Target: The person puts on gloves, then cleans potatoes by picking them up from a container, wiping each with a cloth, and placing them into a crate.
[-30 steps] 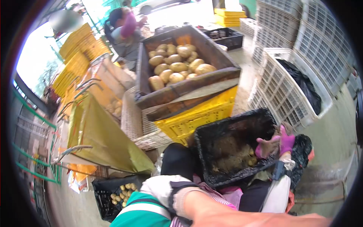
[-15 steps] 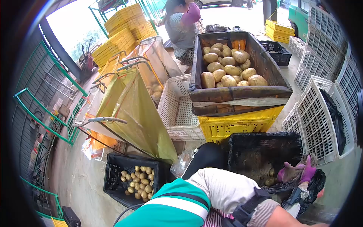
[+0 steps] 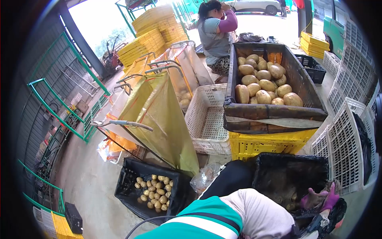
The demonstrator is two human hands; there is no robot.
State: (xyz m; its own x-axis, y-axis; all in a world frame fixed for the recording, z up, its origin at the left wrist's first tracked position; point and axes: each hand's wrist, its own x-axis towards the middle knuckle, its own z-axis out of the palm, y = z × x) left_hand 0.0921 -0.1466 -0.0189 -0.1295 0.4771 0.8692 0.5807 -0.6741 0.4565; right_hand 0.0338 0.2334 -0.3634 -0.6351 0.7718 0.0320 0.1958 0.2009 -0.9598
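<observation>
My hands, in purple gloves, are at the right end of a crate lined in black plastic (image 3: pixel 278 179), low in the head view. The brighter glove, seemingly my right hand (image 3: pixel 331 199), has its fingers spread apart, with no held thing visible. Close against it is a duller, soil-stained glove that seems to be my left hand (image 3: pixel 311 199). Its fingers point left into the dark crate, and their grip is unclear. Dark soil and a few dim potato-like lumps lie beside the gloves. My grey sleeve (image 3: pixel 258 211) crosses the bottom of the view.
Large potatoes (image 3: pixel 262 85) fill a black-lined crate (image 3: pixel 274 119) on a yellow crate (image 3: pixel 270 143). Smaller potatoes (image 3: pixel 157 193) lie in a black crate (image 3: pixel 123 187) at left. White crates (image 3: pixel 346 147) stand at right. A yellow sack (image 3: pixel 159 119) hangs on a metal frame; a person (image 3: pixel 215 36) sits behind.
The view has turned, so the surroundings sit farther right and lower in the picture. Both gloves remain at the same end of the black-lined crate, and less of my bare forearm shows.
</observation>
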